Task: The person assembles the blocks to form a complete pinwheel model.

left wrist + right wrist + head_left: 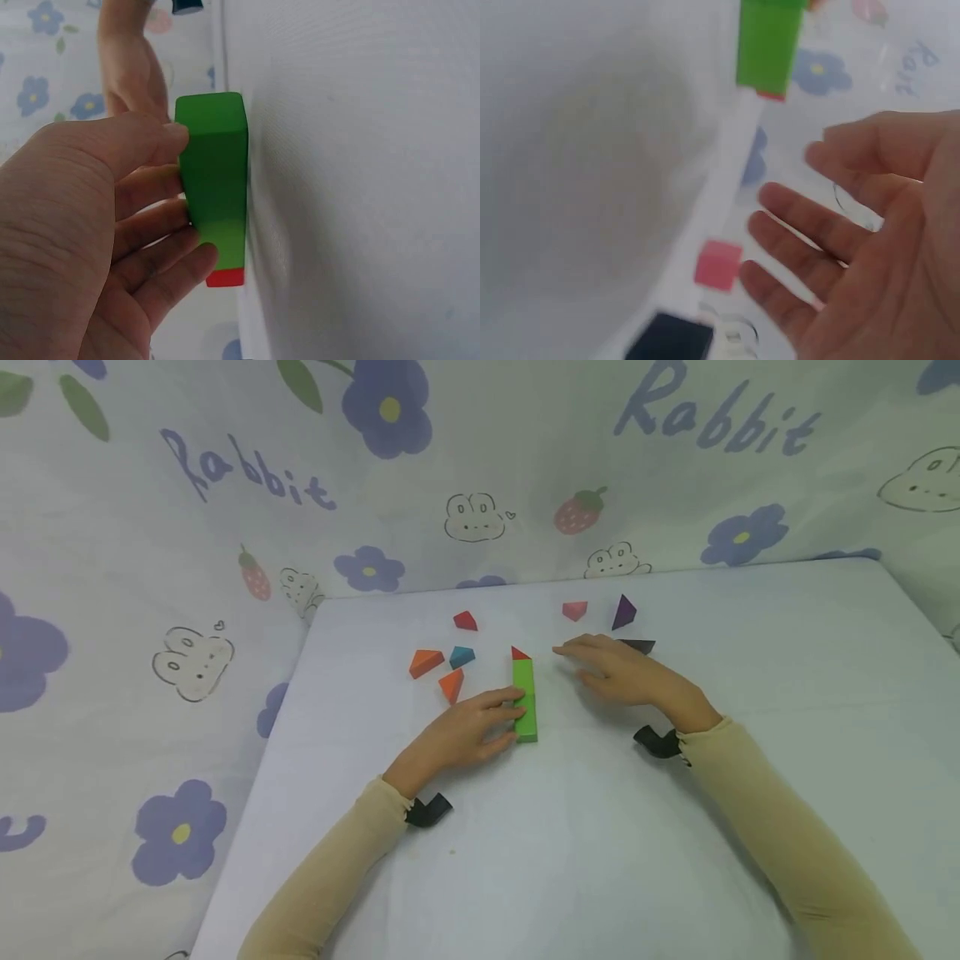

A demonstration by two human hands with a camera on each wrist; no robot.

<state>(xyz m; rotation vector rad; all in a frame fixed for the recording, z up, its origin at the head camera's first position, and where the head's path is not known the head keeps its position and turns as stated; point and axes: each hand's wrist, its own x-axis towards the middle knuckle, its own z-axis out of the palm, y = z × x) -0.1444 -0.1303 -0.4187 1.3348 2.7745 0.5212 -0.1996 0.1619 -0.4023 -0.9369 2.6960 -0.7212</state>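
A long green block (528, 720), with a faint line across its middle, lies on the white table. At its far end sits a small red triangular block (519, 653). My left hand (468, 727) touches the left side of the green block with thumb and fingers, fairly straight; the left wrist view shows them along one face (214, 172). To the right of the blocks, my right hand (618, 668) hovers with fingers extended and holds nothing. Nearest to it is a dark block (639, 646), partly hidden behind the hand. A pink block (575, 610) lies just beyond its fingers.
Left of the green block lie a red block (466, 621), a blue block (462, 657), an orange block (426, 662) and an orange triangular block (452, 685). A purple block (624, 612) is at the back right. Patterned cloth (525, 468) hangs behind the table (525, 877).
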